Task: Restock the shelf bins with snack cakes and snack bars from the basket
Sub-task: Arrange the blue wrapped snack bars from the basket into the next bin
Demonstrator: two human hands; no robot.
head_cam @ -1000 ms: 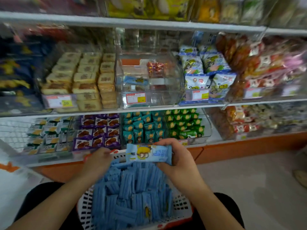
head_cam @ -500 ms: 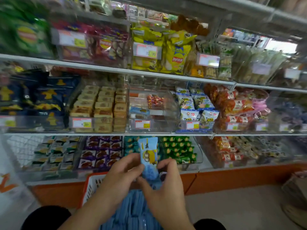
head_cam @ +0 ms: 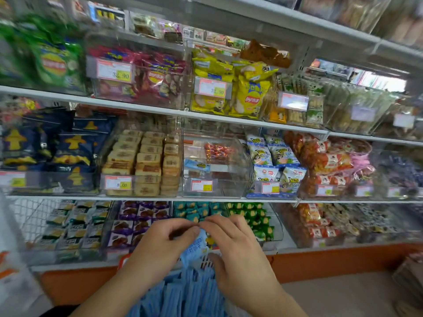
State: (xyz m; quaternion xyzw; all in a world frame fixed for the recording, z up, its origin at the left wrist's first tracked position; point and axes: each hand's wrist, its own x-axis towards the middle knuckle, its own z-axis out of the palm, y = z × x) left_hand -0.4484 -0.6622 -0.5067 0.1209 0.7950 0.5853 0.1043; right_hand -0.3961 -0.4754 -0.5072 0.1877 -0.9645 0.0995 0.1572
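Observation:
Both my hands hold one light blue snack bar [head_cam: 196, 247] just above the basket. My left hand [head_cam: 160, 244] pinches its top left corner, and my right hand [head_cam: 235, 248] curls over its right side. Below them lies the white basket [head_cam: 206, 263] with an orange rim, full of several more blue snack bars [head_cam: 180, 296]. On the middle shelf straight ahead stands a nearly bare clear bin [head_cam: 217, 165] with one blue bar [head_cam: 197, 165] and a few red sweets in it.
Stacked beige snack cakes [head_cam: 142, 161] fill the bin left of the clear one, blue-white packets [head_cam: 274, 161] the bin to its right. The lower shelf holds purple, teal and green packets. Chip bags line the top shelf. A cardboard box [head_cam: 409, 275] sits on the floor at right.
The view tilted up toward the shelves. The blue bar, held upright at 0.5 s ago, now sits lower between my hands, which have closed together around it.

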